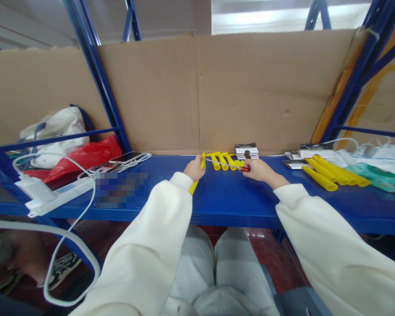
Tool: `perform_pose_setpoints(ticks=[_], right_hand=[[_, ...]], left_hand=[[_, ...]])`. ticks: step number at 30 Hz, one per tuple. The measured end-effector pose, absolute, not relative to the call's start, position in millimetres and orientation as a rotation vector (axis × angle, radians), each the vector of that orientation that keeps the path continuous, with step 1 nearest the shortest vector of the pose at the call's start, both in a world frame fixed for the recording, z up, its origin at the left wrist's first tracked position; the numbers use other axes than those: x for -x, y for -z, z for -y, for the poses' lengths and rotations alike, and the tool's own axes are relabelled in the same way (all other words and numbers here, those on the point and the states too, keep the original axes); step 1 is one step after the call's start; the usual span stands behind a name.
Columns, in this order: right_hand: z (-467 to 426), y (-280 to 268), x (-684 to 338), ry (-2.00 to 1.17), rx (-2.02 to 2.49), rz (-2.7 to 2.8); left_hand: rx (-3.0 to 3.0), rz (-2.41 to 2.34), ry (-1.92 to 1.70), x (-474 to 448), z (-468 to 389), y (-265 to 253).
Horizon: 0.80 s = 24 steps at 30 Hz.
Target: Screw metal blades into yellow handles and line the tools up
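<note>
My left hand [195, 168] grips a yellow tube [197, 175] that points up and slants down toward me over the blue shelf [217, 197]. My right hand [258, 170] pinches a small red-tipped tool [245, 167], and a thin pale cord [222, 163] runs from it to the top of the tube. Just behind both hands lie several more yellow tubes [224, 159] side by side. A small stack of black-and-white cards [246, 151] rests against the cardboard back wall [250, 87].
More yellow tubes [332, 174] lie to the right, beside teal packets [378, 177], white boxes and cables. To the left sit a phone [127, 157], a red bag [85, 157], a white bag and a power strip [57, 195] with cables. Blue rack uprights [98, 79] frame the bay.
</note>
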State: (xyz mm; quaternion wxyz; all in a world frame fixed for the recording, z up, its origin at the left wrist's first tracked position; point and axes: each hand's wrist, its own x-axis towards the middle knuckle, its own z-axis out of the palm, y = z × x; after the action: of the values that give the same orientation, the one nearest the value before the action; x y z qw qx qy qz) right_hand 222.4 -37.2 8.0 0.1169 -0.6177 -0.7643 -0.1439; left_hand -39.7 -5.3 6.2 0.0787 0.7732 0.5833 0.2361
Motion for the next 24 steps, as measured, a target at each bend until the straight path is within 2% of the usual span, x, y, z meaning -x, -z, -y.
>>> perform_pose_setpoints(ticks=[17, 24], right_hand=[[42.0, -11.9, -218.9, 0.495, 1.842, 2.247], [35.5, -5.0, -223.8, 0.433, 1.849, 2.206]], left_hand=[[-2.323, -1.785, -0.716, 39.2, 4.6, -5.1], [-2.323, -1.762, -0.689, 38.9, 6.7, -7.1]])
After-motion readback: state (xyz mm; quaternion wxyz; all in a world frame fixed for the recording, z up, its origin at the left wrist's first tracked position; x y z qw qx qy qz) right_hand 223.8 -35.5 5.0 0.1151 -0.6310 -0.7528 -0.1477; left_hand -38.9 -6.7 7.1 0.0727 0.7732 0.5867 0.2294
